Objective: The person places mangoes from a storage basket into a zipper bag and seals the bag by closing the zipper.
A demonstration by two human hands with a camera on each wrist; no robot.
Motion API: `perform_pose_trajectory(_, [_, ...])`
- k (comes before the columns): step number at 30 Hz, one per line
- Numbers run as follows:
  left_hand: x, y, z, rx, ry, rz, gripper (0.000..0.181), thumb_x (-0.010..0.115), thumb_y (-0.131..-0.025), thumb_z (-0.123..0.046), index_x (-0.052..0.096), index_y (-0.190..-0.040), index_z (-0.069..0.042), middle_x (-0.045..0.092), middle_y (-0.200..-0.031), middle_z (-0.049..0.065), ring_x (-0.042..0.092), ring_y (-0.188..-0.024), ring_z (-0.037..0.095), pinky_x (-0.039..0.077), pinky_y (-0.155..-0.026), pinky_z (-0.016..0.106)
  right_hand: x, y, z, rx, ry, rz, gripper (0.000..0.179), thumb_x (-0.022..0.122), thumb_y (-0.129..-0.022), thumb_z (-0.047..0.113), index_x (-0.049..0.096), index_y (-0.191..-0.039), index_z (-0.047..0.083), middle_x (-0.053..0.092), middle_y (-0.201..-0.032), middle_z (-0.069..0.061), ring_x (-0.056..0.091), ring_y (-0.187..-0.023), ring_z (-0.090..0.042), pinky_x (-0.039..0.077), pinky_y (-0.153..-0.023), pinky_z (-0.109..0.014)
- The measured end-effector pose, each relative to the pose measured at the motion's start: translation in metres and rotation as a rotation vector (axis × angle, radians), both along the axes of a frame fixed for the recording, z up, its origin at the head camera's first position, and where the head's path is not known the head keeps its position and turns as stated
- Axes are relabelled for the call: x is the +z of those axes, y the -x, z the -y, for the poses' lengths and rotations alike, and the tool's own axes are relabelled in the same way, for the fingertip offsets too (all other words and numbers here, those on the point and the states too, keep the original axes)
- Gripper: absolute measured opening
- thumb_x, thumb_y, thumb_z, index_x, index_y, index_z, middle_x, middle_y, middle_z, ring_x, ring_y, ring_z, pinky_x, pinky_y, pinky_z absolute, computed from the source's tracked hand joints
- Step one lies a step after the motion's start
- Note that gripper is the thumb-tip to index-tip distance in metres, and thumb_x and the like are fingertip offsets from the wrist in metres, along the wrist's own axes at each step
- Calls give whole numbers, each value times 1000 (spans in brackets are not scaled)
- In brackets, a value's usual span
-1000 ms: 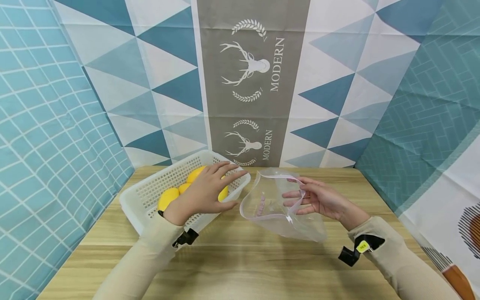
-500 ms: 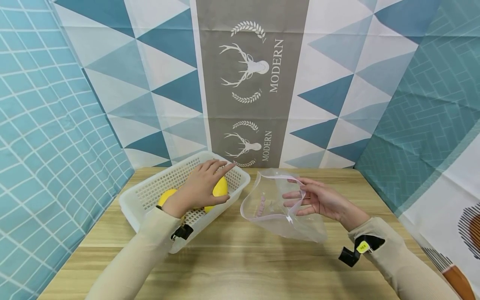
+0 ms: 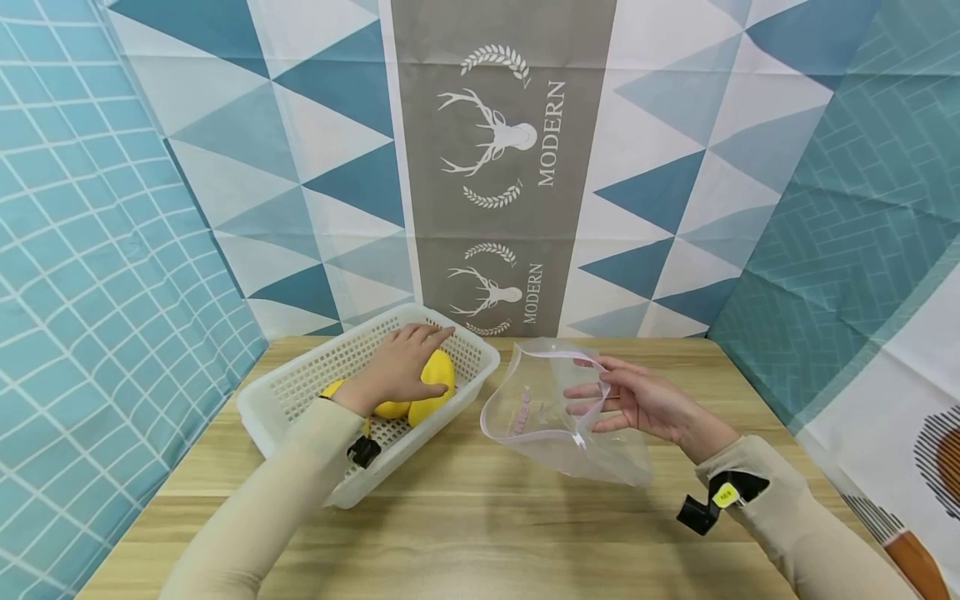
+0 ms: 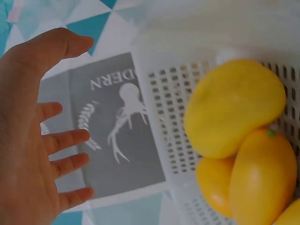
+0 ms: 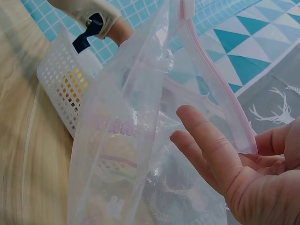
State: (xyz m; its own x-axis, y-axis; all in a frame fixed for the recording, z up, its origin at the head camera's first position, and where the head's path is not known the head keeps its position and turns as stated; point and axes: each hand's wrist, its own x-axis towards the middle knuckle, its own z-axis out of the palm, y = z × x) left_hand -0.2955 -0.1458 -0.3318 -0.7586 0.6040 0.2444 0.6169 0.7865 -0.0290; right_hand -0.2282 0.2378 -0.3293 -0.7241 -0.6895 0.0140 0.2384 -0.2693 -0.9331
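My left hand [image 3: 401, 362] is spread over the white perforated basket [image 3: 318, 354], above several yellow fruits that look like mangoes. One larger yellow mango [image 4: 234, 108] shows whole in the left wrist view, apart from the fingers; beside it lies an orange-yellow fruit [image 4: 262, 178] with a green stem spot. In the head view the hand hides part of the pile. At the right, my right hand [image 3: 648, 404] pinches the pink-edged mouth of a clear zip bag [image 3: 600, 458] between thumb and forefinger. Its other fingers reach inside the bag, whose mouth gapes toward the basket.
The wooden table [image 3: 465, 542] bears the basket at the left and the bag to its right, with a narrow gap between. Patterned cloths hang at the back and sides. A small black camera is strapped to each wrist.
My left hand has drawn back left and lowered over the basket, uncovering more of the yellow mango at its right end. My right hand and the bag have stayed put.
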Motion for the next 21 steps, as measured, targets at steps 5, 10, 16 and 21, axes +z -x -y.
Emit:
perform_pose_trajectory(5, [-5, 12, 6, 14, -9, 24, 88, 74, -84, -44, 35, -154, -8, 46, -146, 20, 39, -135, 39, 34, -104, 64, -1, 0, 0, 6, 12, 7, 45, 30, -109, 9, 29, -154, 7, 63, -128, -21, 63, -116, -33, 57, -81, -39])
perform_pose_trajectory(10, [-8, 18, 8, 46, 25, 53, 87, 73, -84, -44, 35, -154, -6, 45, -146, 22, 39, -134, 42, 33, -105, 64, -1, 0, 0, 8, 13, 3, 44, 29, -109, 9, 31, -153, 8, 63, -128, -20, 63, -115, -33, 57, -81, -39])
perform_pose_trajectory(16, [-19, 31, 7, 145, 106, 165, 92, 71, -85, -47, 29, -156, -5, 41, -148, 26, 36, -136, 46, 31, -106, 65, -1, 0, 1, 0, 0, 0, 43, 30, -109, 10, 32, -152, 8, 63, -128, -20, 64, -115, -32, 57, -81, -39])
perform_pose_trajectory(21, [-26, 37, 4, 206, 153, 226, 96, 70, -86, -48, 23, -157, -4, 39, -149, 28, 34, -137, 48, 30, -106, 65, -1, 0, 2, -3, -8, -7, 42, 31, -109, 11, 34, -152, 9, 63, -128, -20, 63, -115, -32, 57, -81, -40])
